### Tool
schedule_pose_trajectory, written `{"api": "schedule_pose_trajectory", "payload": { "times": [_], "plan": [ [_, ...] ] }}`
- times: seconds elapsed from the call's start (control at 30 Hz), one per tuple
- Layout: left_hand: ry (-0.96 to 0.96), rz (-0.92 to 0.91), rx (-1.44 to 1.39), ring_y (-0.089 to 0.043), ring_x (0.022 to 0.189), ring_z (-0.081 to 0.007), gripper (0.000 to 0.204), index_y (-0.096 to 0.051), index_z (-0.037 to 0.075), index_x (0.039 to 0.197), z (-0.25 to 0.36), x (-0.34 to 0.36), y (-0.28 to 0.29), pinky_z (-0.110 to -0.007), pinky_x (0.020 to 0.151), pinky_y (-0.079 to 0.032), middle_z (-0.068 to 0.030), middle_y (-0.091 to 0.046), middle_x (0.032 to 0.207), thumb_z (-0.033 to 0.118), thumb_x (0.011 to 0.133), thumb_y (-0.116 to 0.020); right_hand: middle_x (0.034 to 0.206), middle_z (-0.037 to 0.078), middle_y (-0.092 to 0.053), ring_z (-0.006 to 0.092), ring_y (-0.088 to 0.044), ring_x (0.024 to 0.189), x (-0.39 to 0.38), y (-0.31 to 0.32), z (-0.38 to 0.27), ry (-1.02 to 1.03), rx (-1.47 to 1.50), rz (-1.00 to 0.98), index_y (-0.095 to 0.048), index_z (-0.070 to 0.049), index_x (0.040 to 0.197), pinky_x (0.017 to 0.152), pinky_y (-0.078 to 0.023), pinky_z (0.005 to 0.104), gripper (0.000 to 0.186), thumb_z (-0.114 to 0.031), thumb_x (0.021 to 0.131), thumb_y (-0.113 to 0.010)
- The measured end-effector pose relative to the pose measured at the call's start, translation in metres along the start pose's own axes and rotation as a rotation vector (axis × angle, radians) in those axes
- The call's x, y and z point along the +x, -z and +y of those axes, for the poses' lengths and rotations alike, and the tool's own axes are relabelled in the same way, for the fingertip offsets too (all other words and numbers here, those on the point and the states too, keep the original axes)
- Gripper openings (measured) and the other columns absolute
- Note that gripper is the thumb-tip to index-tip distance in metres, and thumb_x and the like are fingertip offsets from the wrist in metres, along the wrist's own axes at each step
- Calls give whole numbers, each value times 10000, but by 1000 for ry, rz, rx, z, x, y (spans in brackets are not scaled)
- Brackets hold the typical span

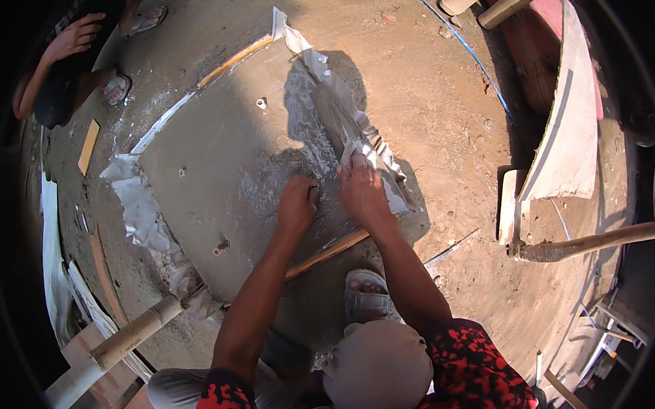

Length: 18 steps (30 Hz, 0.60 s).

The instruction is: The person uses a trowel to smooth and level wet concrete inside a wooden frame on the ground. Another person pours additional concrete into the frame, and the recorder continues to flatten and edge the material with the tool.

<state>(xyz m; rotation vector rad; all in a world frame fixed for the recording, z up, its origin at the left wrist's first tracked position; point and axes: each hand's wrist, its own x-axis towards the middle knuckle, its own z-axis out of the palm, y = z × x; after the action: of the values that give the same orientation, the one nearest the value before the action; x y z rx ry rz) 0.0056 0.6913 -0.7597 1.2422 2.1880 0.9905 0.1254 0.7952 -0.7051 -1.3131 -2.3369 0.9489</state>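
Note:
A wet grey cement slab (217, 143) lies on the ground in front of me, edged with wooden strips and crumpled pale sheeting. My right hand (363, 189) is at the slab's right edge, its fingers closed on the pale plastic sheet (362, 149). Close by on the left, my left hand (297, 203) hovers over or rests on the slab; I cannot tell which. Its fingers are curled, and a dark bit shows at them that is too small to name. Several short pipe stubs (261, 104) stick up from the cement. Along the near edge runs a wooden strip (328, 253).
Another person's hand (76, 36) and sandalled feet show at the far left. A bamboo pole (133, 330) crosses the lower left. At right lie a hoe (560, 245), a curved pale board (573, 124) and a blue cord (466, 48). My sandalled foot (367, 297) stands near the slab.

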Motion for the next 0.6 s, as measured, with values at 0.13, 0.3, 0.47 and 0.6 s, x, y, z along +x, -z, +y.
{"api": "schedule_pose_trajectory", "payload": {
  "times": [0.13, 0.3, 0.47, 0.6],
  "plan": [
    [-41, 43, 1, -583, 902, -368, 194, -631, 12, 959, -14, -5, -5, -423, 809, -470, -179, -591, 981, -20, 768, -629, 931, 268, -621, 471, -588, 867, 4, -2, 2, -61, 35, -127, -480, 18, 1021, 743, -474, 525, 268, -227, 929, -536],
    [-14, 33, -18, -583, 973, -366, 229, -616, 24, 1029, -9, -20, -11, -424, 848, -473, -178, -598, 1026, 10, 800, -615, 855, 262, -626, 457, -605, 789, 9, -20, 23, 67, 77, -77, -513, 15, 959, 688, -471, 492, 263, -244, 926, -544],
    [-56, 50, 54, -576, 1002, -383, 318, -593, 1, 1120, -11, -34, -16, -423, 879, -476, -191, -593, 1099, 12, 803, -588, 733, 228, -587, 378, -585, 698, 58, -46, 18, 169, 221, -257, -557, 9, 871, 644, -446, 438, 309, -296, 920, -550],
    [-9, -59, 92, -569, 1030, -388, 350, -589, -5, 1137, 3, -29, -17, -425, 897, -473, -196, -586, 1147, -12, 787, -565, 691, 214, -569, 348, -572, 653, 74, -69, 56, 60, 277, -367, -556, 15, 852, 642, -441, 427, 332, -310, 917, -555]
  ]
}}
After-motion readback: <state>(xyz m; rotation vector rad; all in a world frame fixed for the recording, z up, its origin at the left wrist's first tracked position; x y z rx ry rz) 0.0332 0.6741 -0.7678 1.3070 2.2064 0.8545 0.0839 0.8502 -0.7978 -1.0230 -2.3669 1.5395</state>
